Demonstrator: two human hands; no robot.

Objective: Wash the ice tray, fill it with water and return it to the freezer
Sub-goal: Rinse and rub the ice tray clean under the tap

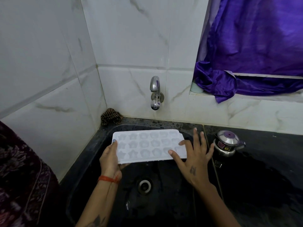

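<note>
Left hand (109,158) gripping white ice tray (148,145) over black sink (105,133); right hand (194,158), fingers spread, touching tray's far end.

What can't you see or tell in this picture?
- Head view: whether the tray holds water; its cups are too pale and blurred.
- Underside of the tray and the left hand's fingers beneath it: hidden by the tray.
- Whether the tap is dripping: too small to tell.
- What stands on the ledge behind the curtain: covered by the cloth.
- The label on the steel pot: too small to read.
- The freezer: not in view.
</note>
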